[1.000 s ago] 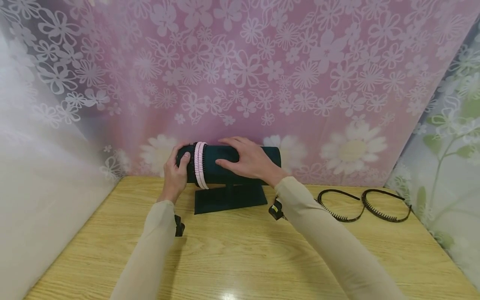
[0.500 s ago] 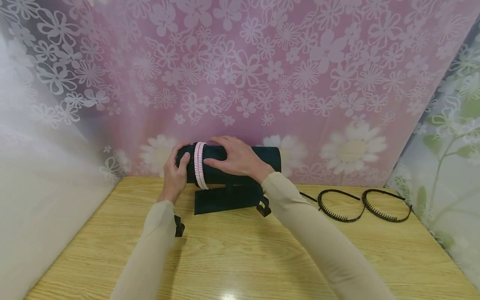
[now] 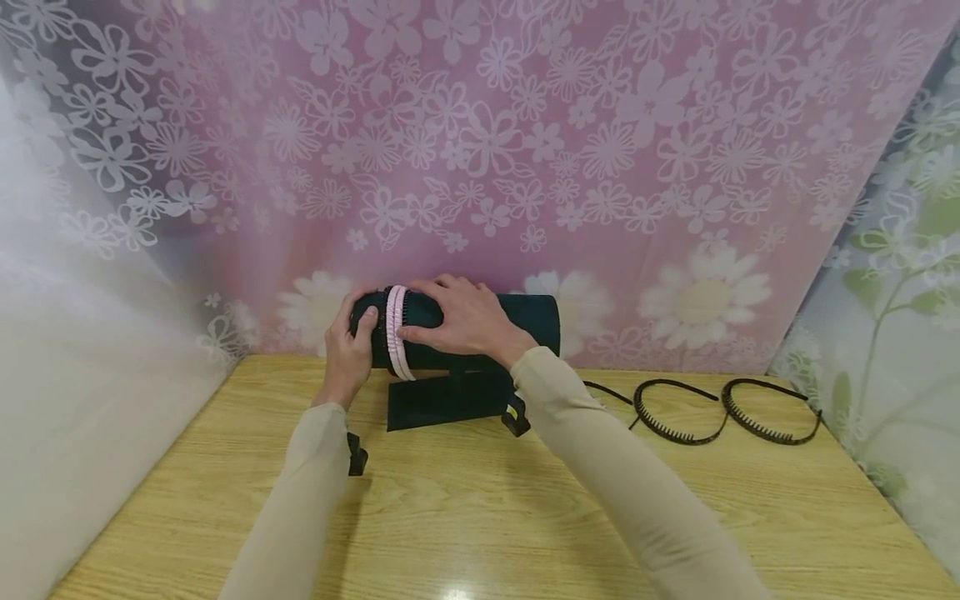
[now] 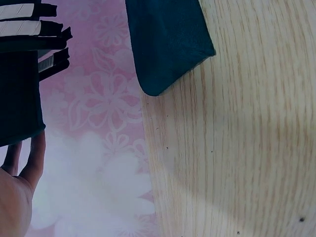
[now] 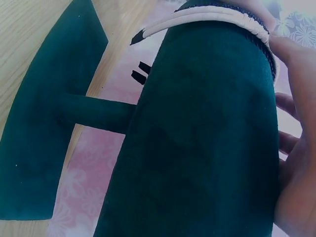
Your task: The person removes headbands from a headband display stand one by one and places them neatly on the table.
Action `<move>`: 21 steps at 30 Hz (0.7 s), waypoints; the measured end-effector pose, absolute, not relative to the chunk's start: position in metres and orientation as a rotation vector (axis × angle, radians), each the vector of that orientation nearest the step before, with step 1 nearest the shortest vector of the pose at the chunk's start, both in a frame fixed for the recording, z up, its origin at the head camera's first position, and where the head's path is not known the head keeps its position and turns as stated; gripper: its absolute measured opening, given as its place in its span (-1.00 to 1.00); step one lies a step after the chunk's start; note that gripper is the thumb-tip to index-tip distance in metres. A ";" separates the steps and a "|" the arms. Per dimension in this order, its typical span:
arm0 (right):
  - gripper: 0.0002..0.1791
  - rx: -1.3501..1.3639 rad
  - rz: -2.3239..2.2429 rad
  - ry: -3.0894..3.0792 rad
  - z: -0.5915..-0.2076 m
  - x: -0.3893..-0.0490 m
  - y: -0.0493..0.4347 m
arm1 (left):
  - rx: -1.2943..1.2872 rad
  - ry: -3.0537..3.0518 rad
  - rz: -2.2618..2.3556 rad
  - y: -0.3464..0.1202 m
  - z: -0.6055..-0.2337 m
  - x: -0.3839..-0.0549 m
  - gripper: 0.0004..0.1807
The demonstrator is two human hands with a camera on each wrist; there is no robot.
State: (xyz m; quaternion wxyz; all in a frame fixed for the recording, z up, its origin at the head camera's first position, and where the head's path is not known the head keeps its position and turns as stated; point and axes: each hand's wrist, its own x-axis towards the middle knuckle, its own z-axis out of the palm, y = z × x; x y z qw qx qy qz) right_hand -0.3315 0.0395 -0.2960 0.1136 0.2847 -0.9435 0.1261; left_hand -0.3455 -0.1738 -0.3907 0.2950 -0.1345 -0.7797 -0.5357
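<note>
A dark green velvet roll stand (image 3: 517,321) lies crosswise, its roll held above a flat base. My left hand (image 3: 350,350) grips the roll's left end, thumb in front and fingers behind. Close to that thumb, pink headbands (image 3: 395,333) sit around the roll beside black toothed ones. My right hand (image 3: 468,321) lies over the middle of the roll with its fingers spread. In the right wrist view its thumb (image 5: 291,54) touches the edge of a pink headband (image 5: 207,15). The left wrist view shows the headbands' dark tips (image 4: 52,27) below the roll.
Black toothed headbands (image 3: 686,440) lie in a row on the wooden table (image 3: 450,517) at the right, one partly hidden by my right sleeve. A pink flowered curtain (image 3: 480,167) hangs right behind the stand.
My right hand has slid left along the roll until its thumb meets the pink headbands, which look shifted very slightly left. My left hand has kept its hold.
</note>
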 end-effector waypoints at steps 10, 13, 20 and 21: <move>-0.04 0.818 0.185 -2.752 -0.300 -0.332 0.034 | -0.337 -2.085 -1.428 -0.174 -0.391 -0.345 -0.51; -0.02 0.812 0.143 -2.743 -0.300 -0.332 0.033 | -0.339 -2.086 -1.429 -0.175 -0.391 -0.345 -0.50; -0.02 0.804 0.128 -2.755 -0.300 -0.332 0.033 | -0.350 -2.086 -1.421 -0.174 -0.391 -0.345 -0.50; -0.03 0.803 0.137 -2.760 -0.300 -0.331 0.034 | -0.352 -2.086 -1.423 -0.173 -0.391 -0.345 -0.50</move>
